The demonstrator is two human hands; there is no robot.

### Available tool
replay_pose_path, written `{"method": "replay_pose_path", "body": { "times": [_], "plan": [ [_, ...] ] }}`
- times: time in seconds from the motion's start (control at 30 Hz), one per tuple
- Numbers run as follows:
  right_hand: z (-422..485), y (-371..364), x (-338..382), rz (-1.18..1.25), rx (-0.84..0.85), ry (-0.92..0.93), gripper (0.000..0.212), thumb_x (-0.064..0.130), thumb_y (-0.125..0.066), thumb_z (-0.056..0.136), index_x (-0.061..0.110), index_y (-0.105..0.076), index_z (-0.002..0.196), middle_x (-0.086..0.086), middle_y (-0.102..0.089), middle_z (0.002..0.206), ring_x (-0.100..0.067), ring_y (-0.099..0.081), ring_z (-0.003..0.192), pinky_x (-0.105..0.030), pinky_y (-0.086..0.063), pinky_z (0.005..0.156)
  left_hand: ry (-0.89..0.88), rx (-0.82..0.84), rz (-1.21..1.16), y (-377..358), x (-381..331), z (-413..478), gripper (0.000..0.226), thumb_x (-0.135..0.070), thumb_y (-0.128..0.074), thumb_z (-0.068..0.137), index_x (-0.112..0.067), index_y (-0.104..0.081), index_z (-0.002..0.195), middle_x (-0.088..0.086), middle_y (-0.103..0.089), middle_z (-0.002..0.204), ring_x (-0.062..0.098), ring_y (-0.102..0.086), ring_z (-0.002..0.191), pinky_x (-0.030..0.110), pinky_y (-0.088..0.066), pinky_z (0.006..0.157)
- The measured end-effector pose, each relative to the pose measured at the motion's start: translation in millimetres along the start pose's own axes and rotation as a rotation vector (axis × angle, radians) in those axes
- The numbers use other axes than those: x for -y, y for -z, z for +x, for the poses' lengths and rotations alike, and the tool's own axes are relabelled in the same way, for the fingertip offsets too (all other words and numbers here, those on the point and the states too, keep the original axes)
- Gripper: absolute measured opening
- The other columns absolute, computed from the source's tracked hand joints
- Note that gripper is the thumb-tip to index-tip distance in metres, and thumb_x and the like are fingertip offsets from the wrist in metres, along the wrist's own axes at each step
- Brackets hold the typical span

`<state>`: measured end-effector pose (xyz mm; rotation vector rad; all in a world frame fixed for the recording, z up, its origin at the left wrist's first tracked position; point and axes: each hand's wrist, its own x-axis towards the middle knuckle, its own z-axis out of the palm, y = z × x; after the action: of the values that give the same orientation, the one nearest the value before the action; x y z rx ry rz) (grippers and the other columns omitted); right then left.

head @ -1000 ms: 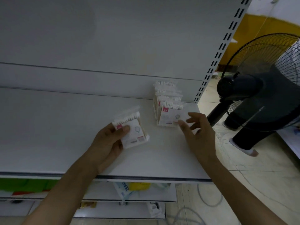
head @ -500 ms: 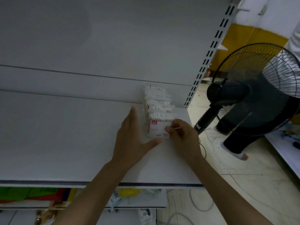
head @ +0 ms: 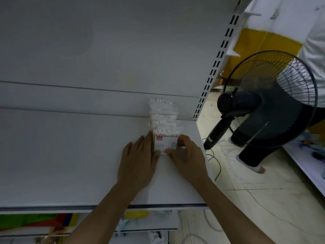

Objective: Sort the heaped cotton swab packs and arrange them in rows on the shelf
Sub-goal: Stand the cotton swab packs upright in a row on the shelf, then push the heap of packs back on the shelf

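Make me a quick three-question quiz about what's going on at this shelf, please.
1. True or false: both hands touch the front cotton swab pack.
2. Where does the row of packs sit on the shelf? A) left end B) right end C) middle
3. What stands on the floor right of the shelf?

Key: 1. True: left hand and right hand flank it. 2. B. 3. A black fan.

No legible text; front pack (head: 165,142) label too blurred.
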<state>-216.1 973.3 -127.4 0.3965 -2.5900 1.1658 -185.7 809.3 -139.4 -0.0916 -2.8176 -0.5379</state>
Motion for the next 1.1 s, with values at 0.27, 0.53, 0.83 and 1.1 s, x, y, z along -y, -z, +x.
{"method": "replay_pose_path", "body": {
  "times": [0.27,0.53,0.83,1.1],
  "plan": [
    [2.0,6.4,8.4,-0.027,0.051,-0.029,0.043,0.039,-0.069,0.079,0.014,-0.055,0.111,0.002,-0.061,0.094,-0.026,-0.06,0.09,-0.041,-0.048,0.078,0.052,0.055,-0.074,10.0,-4.6,-3.4,0.076,-0.055,-0.019,0.091,-0.007,-0.029,0.15,0.011,-0.049,0.143,0.026,-0.052,0.126,0.044,-0.03,0.11],
    [0.4,27.2,19.0,0.399,0.093,-0.286,0.044,0.016,-0.066,0.088,0.008,-0.043,0.124,-0.01,-0.059,0.109,-0.023,-0.058,0.099,-0.028,-0.045,0.081,0.139,-0.108,-0.147,74.4,-24.6,-47.1,0.073,-0.053,-0.026,0.095,-0.01,-0.008,0.152,0.007,-0.016,0.158,0.026,-0.027,0.143,0.035,-0.019,0.113],
    [-41.3,40.1,121.9,0.422,0.161,0.105,0.067,0.028,-0.067,0.086,0.022,-0.032,0.143,0.01,-0.032,0.142,-0.003,-0.029,0.131,-0.019,-0.023,0.11,0.213,-0.296,0.142,152.4,-11.0,-112.6,0.07,-0.046,-0.037,0.095,-0.012,-0.017,0.152,0.007,-0.016,0.159,0.026,-0.019,0.146,0.048,-0.023,0.113],
    [-72.1,-13.2,261.4,0.202,0.444,0.419,0.072,0.04,-0.059,0.08,0.027,-0.031,0.146,0.003,-0.021,0.156,-0.013,-0.013,0.144,-0.04,-0.011,0.119,0.392,-0.309,0.229,251.8,74.1,-200.3,0.086,-0.062,-0.045,0.083,-0.026,-0.011,0.154,-0.006,-0.01,0.161,0.015,-0.015,0.147,0.047,-0.024,0.116]
  ]
}}
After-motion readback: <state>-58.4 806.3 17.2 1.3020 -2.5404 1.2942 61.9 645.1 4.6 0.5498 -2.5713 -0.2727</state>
